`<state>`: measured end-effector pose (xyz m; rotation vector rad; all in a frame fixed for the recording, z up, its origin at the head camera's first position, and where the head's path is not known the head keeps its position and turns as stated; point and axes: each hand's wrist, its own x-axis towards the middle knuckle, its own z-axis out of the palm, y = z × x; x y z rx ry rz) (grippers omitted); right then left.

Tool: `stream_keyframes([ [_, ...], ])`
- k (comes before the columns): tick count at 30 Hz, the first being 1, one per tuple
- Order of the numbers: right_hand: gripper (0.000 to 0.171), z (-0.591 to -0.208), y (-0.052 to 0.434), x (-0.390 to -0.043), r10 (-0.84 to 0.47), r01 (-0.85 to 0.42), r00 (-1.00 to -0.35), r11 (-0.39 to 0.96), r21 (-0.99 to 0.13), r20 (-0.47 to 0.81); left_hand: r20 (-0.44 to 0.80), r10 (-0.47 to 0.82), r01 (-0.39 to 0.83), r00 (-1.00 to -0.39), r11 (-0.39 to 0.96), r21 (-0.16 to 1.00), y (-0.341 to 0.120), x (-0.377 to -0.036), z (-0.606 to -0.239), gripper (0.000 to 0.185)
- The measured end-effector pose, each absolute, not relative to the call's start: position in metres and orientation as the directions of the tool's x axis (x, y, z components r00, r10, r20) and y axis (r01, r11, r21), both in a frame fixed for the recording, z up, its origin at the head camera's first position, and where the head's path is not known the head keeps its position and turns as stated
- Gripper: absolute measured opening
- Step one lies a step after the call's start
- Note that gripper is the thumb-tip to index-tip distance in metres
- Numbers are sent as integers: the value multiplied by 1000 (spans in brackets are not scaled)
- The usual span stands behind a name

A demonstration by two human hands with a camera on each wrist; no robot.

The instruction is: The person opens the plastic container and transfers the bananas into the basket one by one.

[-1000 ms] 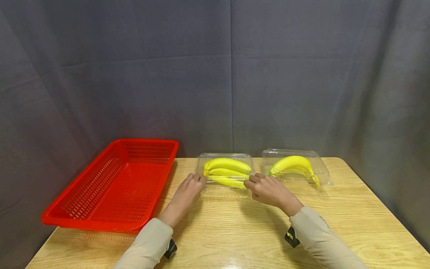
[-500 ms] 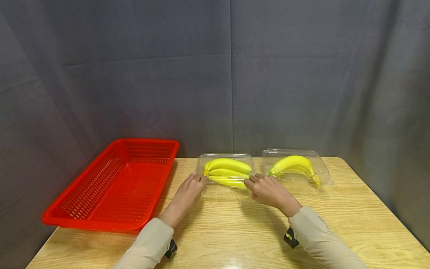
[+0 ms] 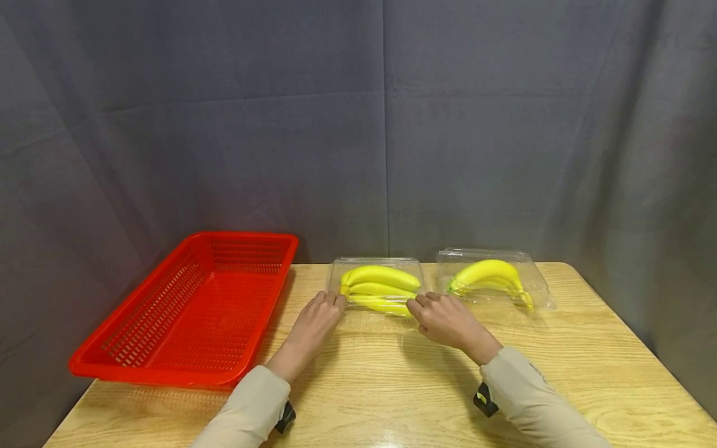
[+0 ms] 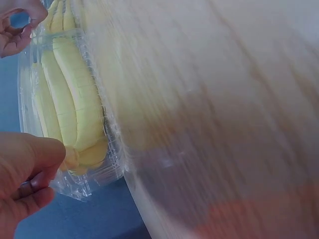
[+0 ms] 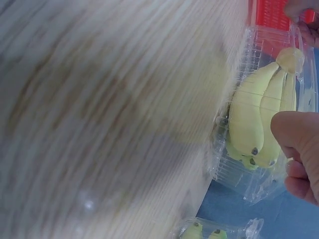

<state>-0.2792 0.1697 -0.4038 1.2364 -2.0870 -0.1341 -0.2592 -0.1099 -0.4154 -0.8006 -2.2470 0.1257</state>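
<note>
Yellow bananas (image 3: 379, 287) in a clear plastic box (image 3: 376, 264), red perforated basket (image 3: 185, 311), light wood-grain table (image 3: 560, 373), grey curtain (image 3: 358, 124).

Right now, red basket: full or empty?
Empty. The head view shows the red basket's bare mesh floor and walls; both banana bunches sit in clear containers on the table.

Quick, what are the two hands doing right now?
Left hand: grips the left end of the clear banana box.
Right hand: grips that box's right end.

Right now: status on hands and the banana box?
Left hand and right hand each pinch an end of the near clamshell. Lid closed, bananas inside. Nothing in the way.
</note>
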Motion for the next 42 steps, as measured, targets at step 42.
stream_keyframes([
  [42,27,-400,172,-271,-775,-760,-337,559,332,534,615,579,505,-535,803,-317,-109,-254,-411,15],
])
